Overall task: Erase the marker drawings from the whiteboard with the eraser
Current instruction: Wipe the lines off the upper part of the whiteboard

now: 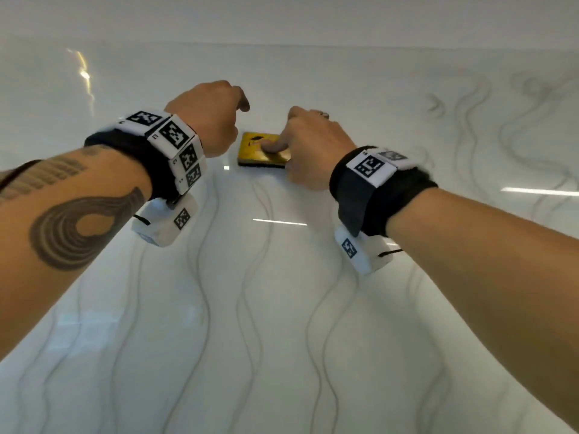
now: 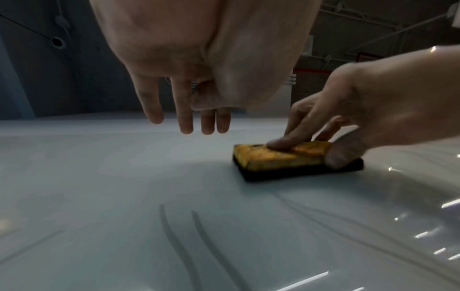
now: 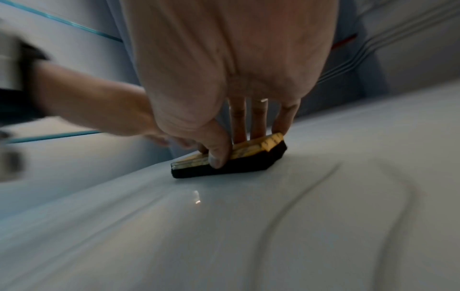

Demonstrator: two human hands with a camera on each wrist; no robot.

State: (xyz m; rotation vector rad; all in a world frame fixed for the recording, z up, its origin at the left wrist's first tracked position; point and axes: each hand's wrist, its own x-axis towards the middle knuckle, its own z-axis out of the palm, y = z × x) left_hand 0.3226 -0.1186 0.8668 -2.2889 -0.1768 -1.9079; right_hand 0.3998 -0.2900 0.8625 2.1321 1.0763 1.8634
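The whiteboard (image 1: 282,324) lies flat under both arms, covered with faint grey wavy marker lines (image 1: 200,245). A yellow-topped eraser (image 1: 255,155) with a black felt base sits flat on the board. My right hand (image 1: 282,153) grips it, the thumb on its near side and the fingers across its top. In the right wrist view, the thumb (image 3: 216,157) presses the eraser's (image 3: 248,164) edge. My left hand (image 1: 213,117) hovers just left of the eraser (image 2: 281,160) and holds nothing; its fingers (image 2: 185,118) hang relaxed above the board.
More smudged swirls (image 1: 470,120) mark the board's far right. Wavy lines (image 2: 179,236) run toward me below the eraser. Ceiling light glints (image 1: 279,222) reflect on the glossy surface. A pale wall (image 1: 282,17) rises behind the board's far edge.
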